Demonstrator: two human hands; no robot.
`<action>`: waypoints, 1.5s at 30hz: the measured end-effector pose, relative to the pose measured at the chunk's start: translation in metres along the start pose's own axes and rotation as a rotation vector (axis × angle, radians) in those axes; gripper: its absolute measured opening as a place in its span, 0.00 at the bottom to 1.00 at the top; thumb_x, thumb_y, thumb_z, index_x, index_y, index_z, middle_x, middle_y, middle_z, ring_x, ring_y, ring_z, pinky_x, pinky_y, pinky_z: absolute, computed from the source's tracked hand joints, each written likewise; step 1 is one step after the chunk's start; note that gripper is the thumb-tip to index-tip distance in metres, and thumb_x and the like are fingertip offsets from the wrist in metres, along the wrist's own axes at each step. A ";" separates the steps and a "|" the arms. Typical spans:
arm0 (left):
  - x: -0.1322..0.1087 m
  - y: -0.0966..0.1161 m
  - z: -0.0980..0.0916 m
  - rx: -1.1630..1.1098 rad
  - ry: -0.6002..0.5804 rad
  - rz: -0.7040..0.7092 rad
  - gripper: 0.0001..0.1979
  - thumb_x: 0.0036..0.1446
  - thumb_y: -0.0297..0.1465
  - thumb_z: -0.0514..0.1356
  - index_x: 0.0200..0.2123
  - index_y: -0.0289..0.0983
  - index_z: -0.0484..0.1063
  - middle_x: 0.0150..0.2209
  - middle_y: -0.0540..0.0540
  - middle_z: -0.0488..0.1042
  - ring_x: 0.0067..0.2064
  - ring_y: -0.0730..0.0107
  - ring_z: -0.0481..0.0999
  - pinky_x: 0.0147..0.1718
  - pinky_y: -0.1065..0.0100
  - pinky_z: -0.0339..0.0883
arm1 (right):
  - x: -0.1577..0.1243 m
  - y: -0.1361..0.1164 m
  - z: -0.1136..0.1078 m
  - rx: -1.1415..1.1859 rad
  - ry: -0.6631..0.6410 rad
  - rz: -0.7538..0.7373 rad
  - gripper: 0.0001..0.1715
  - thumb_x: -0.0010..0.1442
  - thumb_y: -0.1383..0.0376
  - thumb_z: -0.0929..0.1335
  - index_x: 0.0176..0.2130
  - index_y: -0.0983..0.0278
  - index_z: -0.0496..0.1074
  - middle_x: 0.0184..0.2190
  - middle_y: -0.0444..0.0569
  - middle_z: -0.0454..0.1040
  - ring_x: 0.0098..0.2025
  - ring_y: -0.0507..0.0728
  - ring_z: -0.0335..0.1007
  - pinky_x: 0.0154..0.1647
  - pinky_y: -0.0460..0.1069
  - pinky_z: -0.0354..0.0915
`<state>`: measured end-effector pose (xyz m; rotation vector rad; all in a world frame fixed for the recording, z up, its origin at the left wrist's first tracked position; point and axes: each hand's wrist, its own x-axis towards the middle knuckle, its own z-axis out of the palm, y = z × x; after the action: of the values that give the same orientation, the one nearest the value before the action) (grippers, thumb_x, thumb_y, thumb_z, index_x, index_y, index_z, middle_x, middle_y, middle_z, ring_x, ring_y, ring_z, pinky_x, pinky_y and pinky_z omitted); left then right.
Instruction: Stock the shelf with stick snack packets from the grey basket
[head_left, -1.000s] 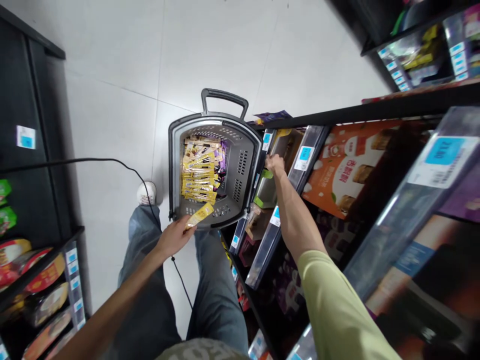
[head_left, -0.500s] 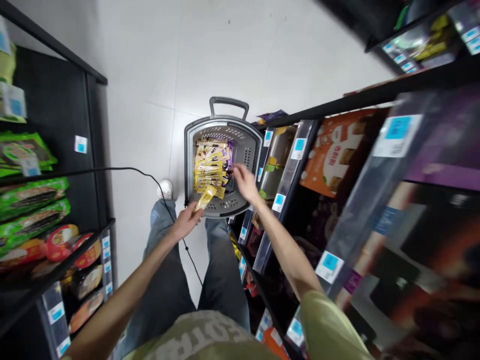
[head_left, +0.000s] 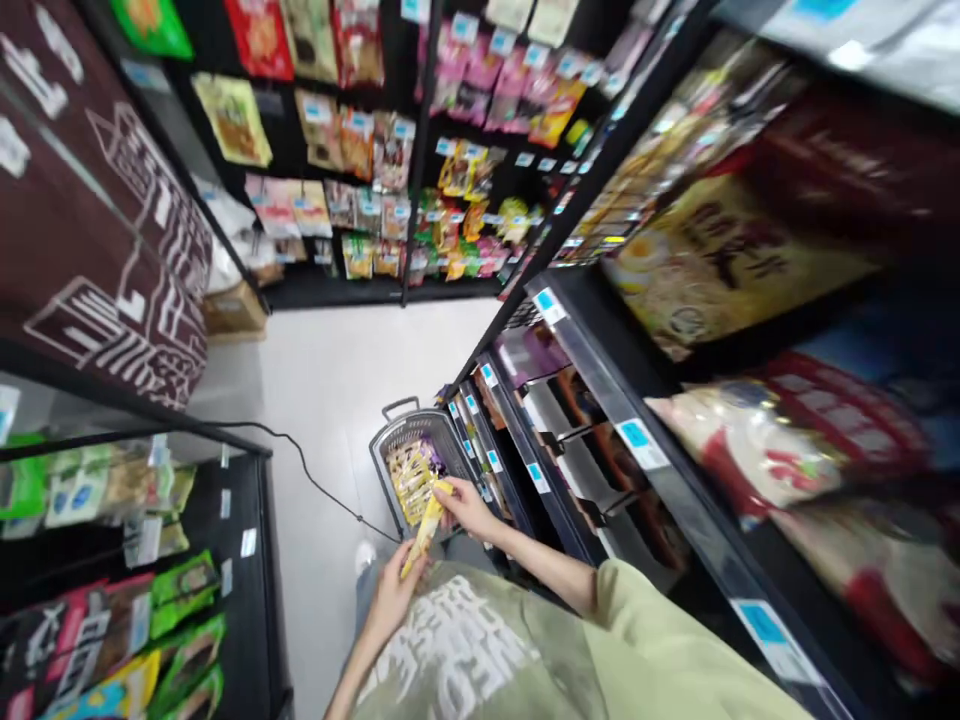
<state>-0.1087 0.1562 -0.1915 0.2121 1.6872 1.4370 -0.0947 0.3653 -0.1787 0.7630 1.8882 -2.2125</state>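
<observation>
A person stands in a narrow shop aisle, hemmed in by dark shelving point(head_left: 577, 440) on the right and a low black shelf point(head_left: 259, 560) on the left, with a strip of pale floor point(head_left: 337, 370) running open ahead to a back rack of hanging snacks point(head_left: 375, 150). A grey basket point(head_left: 420, 428) sits on the floor tight against the right shelving's edge, and a black cable point(head_left: 315, 482) trails across the tiles beside it. Just above the basket's near rim, both hands grasp one long yellow packet point(head_left: 427, 522), glossy and tilted: the left hand point(head_left: 395, 592) has fingers curled round its lower end, and the right hand point(head_left: 466, 506) pinches its upper end. More yellow packets point(head_left: 411, 470) lie inside the basket.
</observation>
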 end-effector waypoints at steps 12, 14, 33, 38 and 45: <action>-0.006 0.040 -0.067 0.010 -0.018 0.116 0.37 0.46 0.54 0.69 0.52 0.34 0.72 0.40 0.41 0.81 0.34 0.59 0.82 0.36 0.61 0.78 | -0.088 0.021 0.047 0.391 0.564 -0.097 0.35 0.40 0.35 0.75 0.26 0.62 0.70 0.20 0.48 0.73 0.19 0.56 0.70 0.22 0.51 0.65; -0.004 0.048 -0.068 0.178 -0.109 0.154 0.33 0.48 0.51 0.68 0.51 0.35 0.73 0.39 0.43 0.81 0.34 0.61 0.81 0.36 0.62 0.77 | -0.098 0.035 0.056 0.477 0.659 -0.058 0.34 0.38 0.35 0.75 0.28 0.60 0.71 0.22 0.49 0.73 0.19 0.57 0.69 0.21 0.53 0.64; -0.040 0.030 -0.068 0.148 -0.078 0.244 0.23 0.55 0.46 0.66 0.47 0.36 0.73 0.44 0.40 0.79 0.45 0.59 0.80 0.40 0.63 0.76 | -0.104 -0.004 0.083 0.331 0.227 -0.187 0.27 0.38 0.62 0.82 0.39 0.65 0.76 0.34 0.48 0.81 0.31 0.55 0.76 0.35 0.50 0.72; -0.056 0.036 -0.081 0.149 0.021 0.349 0.22 0.54 0.42 0.68 0.49 0.37 0.77 0.54 0.39 0.74 0.57 0.57 0.73 0.50 0.64 0.74 | -0.094 -0.013 0.093 0.354 0.167 -0.198 0.31 0.39 0.60 0.82 0.41 0.67 0.74 0.28 0.46 0.79 0.27 0.53 0.75 0.33 0.49 0.73; -0.076 0.047 -0.078 0.214 0.104 0.511 0.17 0.60 0.40 0.64 0.48 0.36 0.78 0.49 0.38 0.76 0.51 0.60 0.77 0.47 0.65 0.74 | -0.096 -0.020 0.100 0.459 0.115 -0.238 0.34 0.43 0.51 0.81 0.44 0.66 0.74 0.35 0.51 0.81 0.27 0.53 0.76 0.31 0.49 0.72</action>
<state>-0.1367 0.0676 -0.1179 0.7419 1.9632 1.6470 -0.0488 0.2535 -0.1083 0.7727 1.6002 -2.8644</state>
